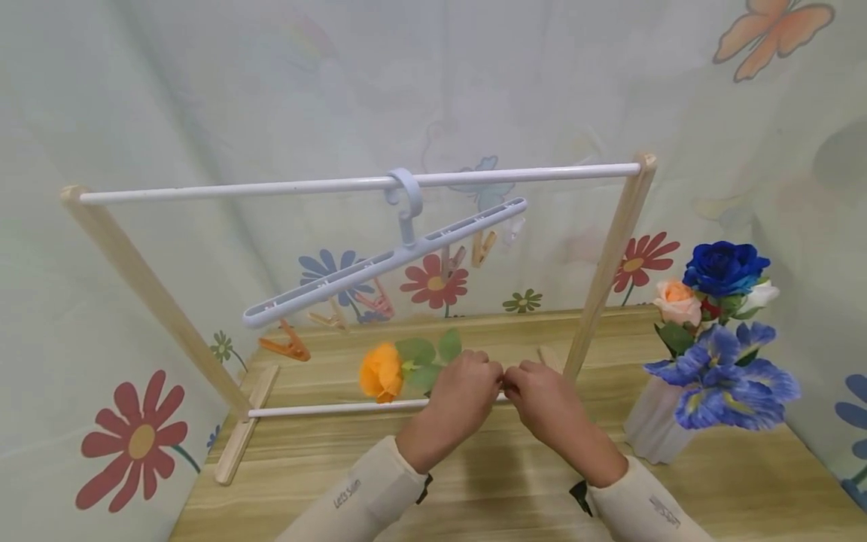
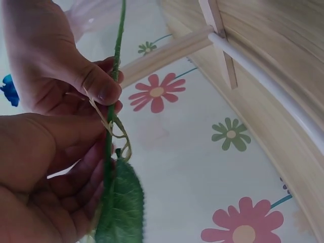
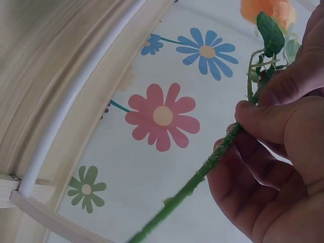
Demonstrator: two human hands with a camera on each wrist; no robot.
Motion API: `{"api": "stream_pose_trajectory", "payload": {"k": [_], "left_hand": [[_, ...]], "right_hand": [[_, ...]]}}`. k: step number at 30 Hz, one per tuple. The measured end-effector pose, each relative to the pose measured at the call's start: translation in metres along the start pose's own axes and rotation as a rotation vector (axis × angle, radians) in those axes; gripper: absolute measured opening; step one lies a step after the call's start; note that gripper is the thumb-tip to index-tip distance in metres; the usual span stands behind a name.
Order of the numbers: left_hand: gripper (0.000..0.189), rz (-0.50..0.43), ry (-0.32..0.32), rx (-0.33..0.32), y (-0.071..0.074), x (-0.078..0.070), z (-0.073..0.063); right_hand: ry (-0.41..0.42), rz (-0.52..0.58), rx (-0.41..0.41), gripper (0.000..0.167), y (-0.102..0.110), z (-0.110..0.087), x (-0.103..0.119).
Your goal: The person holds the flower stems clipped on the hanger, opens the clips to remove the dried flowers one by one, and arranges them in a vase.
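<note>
An orange artificial rose (image 1: 381,373) with green leaves (image 1: 416,352) lies sideways in front of the drying rack. Both hands meet on its green stem (image 3: 185,193). My left hand (image 1: 463,391) grips the stem near the leaves, with a serrated leaf (image 2: 124,202) just beside its fingers. Close by, my right hand (image 1: 547,399) pinches the same stem between thumb and fingers, farther from the bloom. A thin tan strand (image 2: 124,135) loops beside the stem where the hands come together. In the head view the hands hide most of the stem.
A wooden rack with a white top bar (image 1: 284,187) stands behind the hands. From it hangs a tilted pale blue hanger (image 1: 339,278) carrying several clothespins, one of them an orange clothespin (image 1: 287,345). At right, a white vase (image 1: 653,421) holds blue, peach and white flowers.
</note>
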State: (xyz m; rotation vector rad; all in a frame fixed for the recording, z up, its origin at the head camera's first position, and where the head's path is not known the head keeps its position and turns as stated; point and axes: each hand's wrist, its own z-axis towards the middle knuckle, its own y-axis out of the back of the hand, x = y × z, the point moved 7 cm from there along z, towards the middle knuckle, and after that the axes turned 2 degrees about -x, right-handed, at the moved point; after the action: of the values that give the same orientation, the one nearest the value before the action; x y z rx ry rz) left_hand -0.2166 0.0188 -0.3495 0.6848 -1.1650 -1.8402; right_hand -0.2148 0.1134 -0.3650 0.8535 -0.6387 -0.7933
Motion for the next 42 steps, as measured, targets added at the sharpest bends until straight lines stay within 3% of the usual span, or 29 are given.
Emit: {"api": "stream_pose_trajectory", "payload": {"k": [5,9,13,20,25,29,35,38,42], "left_hand": [[0.005,-0.096,-0.119,-0.207,0.013,-0.008,-0.005],[0.007,-0.159,-0.194,-0.32,0.022,-0.012,-0.006],[0.008,-0.224,-0.218,-0.368,0.027,-0.015,-0.007],[0.006,-0.281,-0.215,-0.388,0.022,-0.018,-0.009],[0.008,-0.333,-0.17,-0.301,0.007,-0.018,-0.005],[0.011,-0.368,-0.101,-0.153,-0.011,-0.021,0.002],[0.015,-0.457,-0.019,0.059,-0.036,-0.032,0.013],[0.016,-0.498,-0.012,0.111,-0.045,-0.041,0.018],[0.017,-0.532,-0.018,0.13,-0.053,-0.055,0.025]], "right_hand": [[-0.017,0.023,-0.077,0.011,0.003,-0.008,-0.006],[-0.017,0.027,-0.14,0.014,0.007,-0.011,-0.01],[-0.053,0.041,-0.164,0.013,0.012,-0.013,-0.018],[-0.134,0.075,-0.242,0.016,0.031,-0.018,-0.035],[-0.186,0.085,-0.307,0.015,0.048,-0.026,-0.046],[-0.23,0.096,-0.355,0.017,0.06,-0.037,-0.057],[-0.225,0.049,-0.451,0.019,0.082,-0.049,-0.072],[-0.244,0.042,-0.504,0.02,0.096,-0.054,-0.08],[-0.272,0.044,-0.593,0.018,0.117,-0.06,-0.09]]}}
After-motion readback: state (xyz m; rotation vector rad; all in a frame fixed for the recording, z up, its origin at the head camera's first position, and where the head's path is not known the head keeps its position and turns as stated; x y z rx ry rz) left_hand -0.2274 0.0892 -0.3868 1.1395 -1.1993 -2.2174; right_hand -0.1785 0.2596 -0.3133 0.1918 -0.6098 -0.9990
